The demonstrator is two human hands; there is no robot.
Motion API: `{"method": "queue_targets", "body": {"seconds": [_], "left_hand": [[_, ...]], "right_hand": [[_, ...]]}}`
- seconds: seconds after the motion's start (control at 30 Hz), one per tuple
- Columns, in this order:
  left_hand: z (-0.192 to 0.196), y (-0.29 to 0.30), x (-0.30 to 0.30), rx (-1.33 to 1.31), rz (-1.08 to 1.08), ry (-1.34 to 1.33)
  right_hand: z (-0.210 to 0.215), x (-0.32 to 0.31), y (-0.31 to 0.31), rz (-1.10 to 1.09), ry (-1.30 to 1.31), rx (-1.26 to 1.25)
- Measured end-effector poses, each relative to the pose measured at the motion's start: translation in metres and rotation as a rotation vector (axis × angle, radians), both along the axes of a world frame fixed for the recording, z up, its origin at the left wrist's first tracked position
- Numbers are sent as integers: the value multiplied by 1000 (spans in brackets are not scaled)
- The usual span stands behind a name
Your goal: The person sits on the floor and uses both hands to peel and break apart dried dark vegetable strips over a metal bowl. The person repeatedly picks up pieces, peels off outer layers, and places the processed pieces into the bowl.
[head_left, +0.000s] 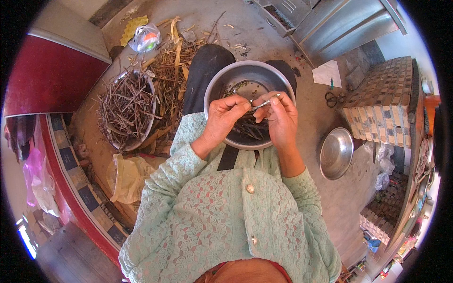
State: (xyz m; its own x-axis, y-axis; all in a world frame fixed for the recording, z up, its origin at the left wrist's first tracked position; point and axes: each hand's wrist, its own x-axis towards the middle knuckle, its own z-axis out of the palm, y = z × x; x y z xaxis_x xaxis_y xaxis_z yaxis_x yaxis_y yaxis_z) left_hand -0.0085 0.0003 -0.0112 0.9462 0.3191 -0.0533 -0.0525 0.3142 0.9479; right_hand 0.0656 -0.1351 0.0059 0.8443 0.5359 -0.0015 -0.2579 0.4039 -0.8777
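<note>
On my lap rests a metal basin (214, 85), with small green beans and dark thin pods (250, 129) in its bottom. Above it, my right hand (283, 120) pinches a slim pale strip (266, 101) that looks like a split bean pod. My left hand (224, 115) is closed, thumb against forefinger, at the strip's near end. Its fingertips seem to grip that end, though they partly hide it. Both forearms wear light green lace sleeves.
A bowl (153, 94) heaped with dry brown stalks (125, 111) stands at left beside loose husks (172, 70). A bare metal basin (336, 153) lies at right. Farther off are scissors (334, 99), white paper (326, 73), a brick structure (380, 104) and a plastic bag (145, 37).
</note>
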Motion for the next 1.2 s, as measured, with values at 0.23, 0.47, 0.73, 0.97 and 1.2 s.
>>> {"method": "queue_targets", "body": {"seconds": [0.23, 0.47, 0.73, 0.97, 1.2], "left_hand": [[6, 0, -1, -130, 13, 23], [3, 7, 0, -127, -62, 57], [4, 8, 2, -214, 3, 16], [5, 10, 0, -187, -81, 62], [-3, 13, 2, -229, -102, 9]], "right_hand": [[-1, 3, -3, -8, 59, 36], [0, 2, -1, -101, 7, 34], [-4, 4, -2, -140, -45, 58], [-2, 4, -2, -167, -67, 136], [-2, 4, -3, -156, -57, 158]]}}
